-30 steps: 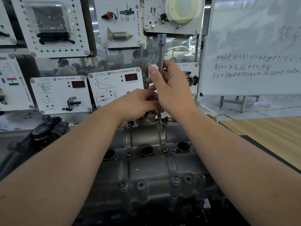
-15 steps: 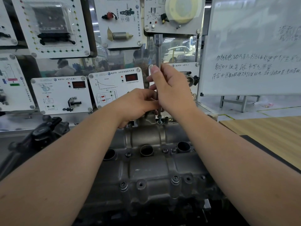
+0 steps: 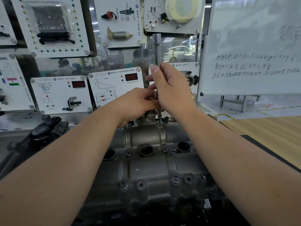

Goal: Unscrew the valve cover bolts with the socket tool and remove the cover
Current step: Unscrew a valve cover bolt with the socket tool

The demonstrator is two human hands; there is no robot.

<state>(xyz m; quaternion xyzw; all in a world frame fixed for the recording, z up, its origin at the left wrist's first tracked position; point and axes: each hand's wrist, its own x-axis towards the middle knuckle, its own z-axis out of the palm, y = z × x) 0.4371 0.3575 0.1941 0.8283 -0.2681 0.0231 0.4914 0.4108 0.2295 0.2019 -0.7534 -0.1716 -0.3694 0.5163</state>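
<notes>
Both my hands, left and right, grasped the socket tool on a far bolt; the cover stayed on, near bolts unturned.

Centre frame: your right hand grips the long, upright, silver steel socket tool, its lower tip on a small bolt at the far edge of the grey cast-metal valve cover. Your left hand curls round the shaft low down, just beside the right. Upper left: white training panels. Right: handwritten whiteboard; below it, light wooden tabletop.
</notes>
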